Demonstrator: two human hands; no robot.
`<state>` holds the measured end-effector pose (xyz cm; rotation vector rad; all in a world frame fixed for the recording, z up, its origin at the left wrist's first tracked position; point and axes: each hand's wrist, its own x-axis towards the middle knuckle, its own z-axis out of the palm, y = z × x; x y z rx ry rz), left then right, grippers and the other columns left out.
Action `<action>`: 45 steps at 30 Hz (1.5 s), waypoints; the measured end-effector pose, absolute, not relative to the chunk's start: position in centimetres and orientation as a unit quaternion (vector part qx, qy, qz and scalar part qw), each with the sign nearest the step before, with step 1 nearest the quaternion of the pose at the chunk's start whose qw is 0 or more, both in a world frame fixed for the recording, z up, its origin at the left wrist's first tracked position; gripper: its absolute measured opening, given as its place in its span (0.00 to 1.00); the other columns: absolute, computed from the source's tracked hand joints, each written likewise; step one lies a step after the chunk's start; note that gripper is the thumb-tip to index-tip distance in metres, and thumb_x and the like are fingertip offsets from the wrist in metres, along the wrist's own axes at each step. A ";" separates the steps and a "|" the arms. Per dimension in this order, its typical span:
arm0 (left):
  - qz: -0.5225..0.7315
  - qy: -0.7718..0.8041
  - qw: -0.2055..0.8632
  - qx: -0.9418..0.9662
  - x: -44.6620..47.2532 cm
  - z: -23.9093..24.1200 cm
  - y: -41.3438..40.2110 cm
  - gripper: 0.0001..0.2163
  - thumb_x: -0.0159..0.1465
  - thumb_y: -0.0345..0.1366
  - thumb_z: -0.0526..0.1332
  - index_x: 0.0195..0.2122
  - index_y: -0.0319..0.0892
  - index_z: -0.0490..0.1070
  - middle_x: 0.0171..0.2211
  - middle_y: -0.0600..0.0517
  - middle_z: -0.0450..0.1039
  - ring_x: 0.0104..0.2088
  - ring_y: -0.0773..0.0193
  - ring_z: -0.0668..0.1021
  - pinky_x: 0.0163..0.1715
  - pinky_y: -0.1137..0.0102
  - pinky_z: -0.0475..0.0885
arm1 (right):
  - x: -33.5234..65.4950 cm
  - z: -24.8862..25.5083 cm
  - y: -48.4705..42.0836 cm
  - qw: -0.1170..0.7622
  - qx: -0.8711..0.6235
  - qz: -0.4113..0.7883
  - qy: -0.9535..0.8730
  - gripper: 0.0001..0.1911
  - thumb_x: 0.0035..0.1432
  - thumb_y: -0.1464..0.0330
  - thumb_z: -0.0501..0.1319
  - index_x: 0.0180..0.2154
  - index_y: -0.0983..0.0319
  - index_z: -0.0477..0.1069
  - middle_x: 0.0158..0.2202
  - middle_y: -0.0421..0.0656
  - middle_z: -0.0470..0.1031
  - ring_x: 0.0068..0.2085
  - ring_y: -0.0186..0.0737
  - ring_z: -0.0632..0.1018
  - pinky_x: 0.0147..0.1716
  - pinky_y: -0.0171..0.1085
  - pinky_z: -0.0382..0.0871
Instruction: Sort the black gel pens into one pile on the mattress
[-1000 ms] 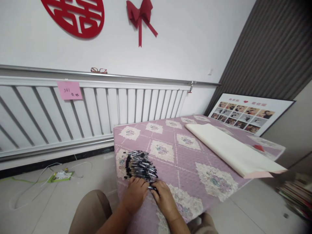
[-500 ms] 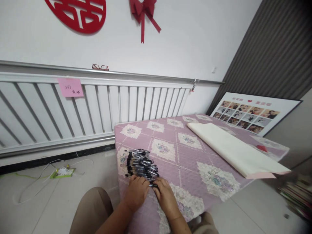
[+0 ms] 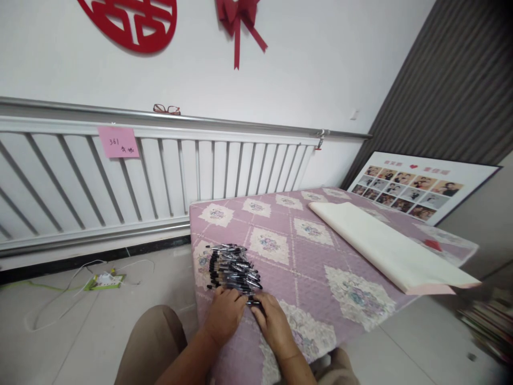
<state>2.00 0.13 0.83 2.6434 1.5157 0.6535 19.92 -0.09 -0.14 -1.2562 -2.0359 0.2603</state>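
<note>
Many black and clear pens [image 3: 234, 267] lie in a rough stack, side by side, on the near left part of the covered table. At the near end of that stack, my left hand [image 3: 226, 313] has its fingers closed around the left part of a pen [image 3: 252, 302], close against the other pens. My right hand [image 3: 274, 321] is closed at the right end of the same pen, thumb on the near side and fingers on the far side. The fingers hide most of this pen, and the left hand covers some of the stack's near edge.
A purple floral cloth [image 3: 272, 216] covers the table. Across its right side lies a folded cream sheet [image 3: 380, 246], with a small red item [image 3: 433, 245] beyond. A white radiator [image 3: 216, 168] runs along the wall. A power strip [image 3: 105, 282] with cables sits on the floor at left.
The pen between my hands has shifted slightly away from me, toward the stack. My right fingers have moved a little over its end. The view has shifted slightly.
</note>
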 end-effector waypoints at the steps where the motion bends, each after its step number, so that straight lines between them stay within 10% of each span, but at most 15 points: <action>1: 0.211 0.491 0.008 0.845 2.0 0.8 0.1 0.07 0.69 0.34 0.54 0.43 0.48 0.70 0.37 0.53 0.72 0.39 0.62 0.72 0.44 0.63 0.57 | 19.9 -0.1 -0.1 0.360 -0.487 0.099 -0.789 0.11 0.59 0.73 0.57 0.44 0.59 0.70 0.41 0.45 0.76 0.43 0.43 0.76 0.44 0.42 0.71; 45: 0.236 0.524 0.008 0.818 1.7 0.3 0.2 0.05 0.67 0.37 0.57 0.42 0.47 0.70 0.38 0.53 0.72 0.41 0.59 0.72 0.44 0.62 0.58 | 20.6 -1.0 0.3 0.443 -0.489 0.118 -0.742 0.14 0.60 0.71 0.55 0.47 0.57 0.69 0.44 0.46 0.74 0.46 0.43 0.75 0.47 0.41 0.71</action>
